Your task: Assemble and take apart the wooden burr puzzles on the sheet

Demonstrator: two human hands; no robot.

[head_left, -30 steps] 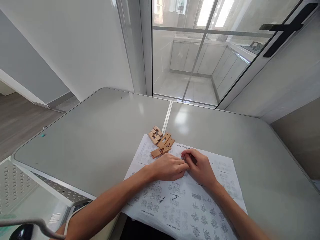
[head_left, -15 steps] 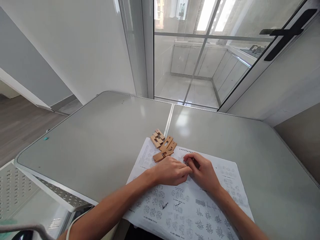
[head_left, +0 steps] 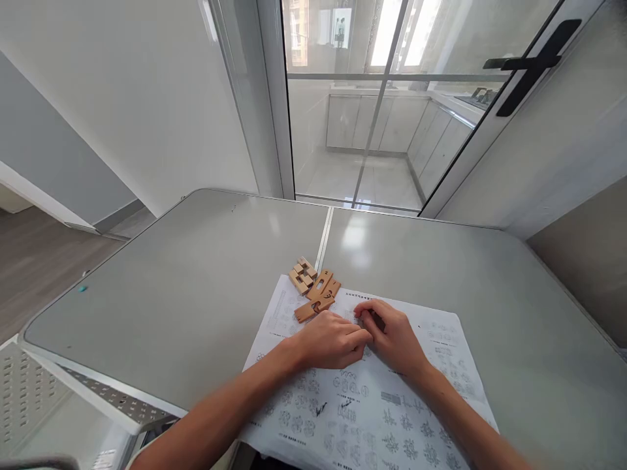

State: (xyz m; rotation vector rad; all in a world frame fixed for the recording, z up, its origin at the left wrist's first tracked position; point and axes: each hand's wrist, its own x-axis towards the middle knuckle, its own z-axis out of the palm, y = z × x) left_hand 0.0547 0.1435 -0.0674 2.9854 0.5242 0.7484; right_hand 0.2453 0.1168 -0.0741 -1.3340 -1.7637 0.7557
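My left hand (head_left: 334,341) rests over the printed sheet (head_left: 353,424), its fingers curled inward. Beside it, my right hand (head_left: 392,334) is also closed, thumb and fingers bent together near the left fingertips. What either hand pinches, if anything, is hidden by the fingers. Just beyond my left hand lie flat wooden pieces with cutouts (head_left: 315,307), overlapping each other, some marked with numbers. Behind them sits a cluster of light wooden blocks (head_left: 302,275). Two small dark, thin things (head_left: 321,409) lie on or are drawn on the sheet below my hands; I cannot tell which.
The grey table (head_left: 206,281) has a pale seam (head_left: 323,240) running toward the back. A tiny teal object (head_left: 82,288) lies near its left edge. A glass door (head_left: 362,124) with a black handle (head_left: 529,65) stands behind the table.
The camera view has shifted slightly, so everything sits a little differently in the picture. Both hands keep nearly the same pose, and the wooden pieces stay in place.
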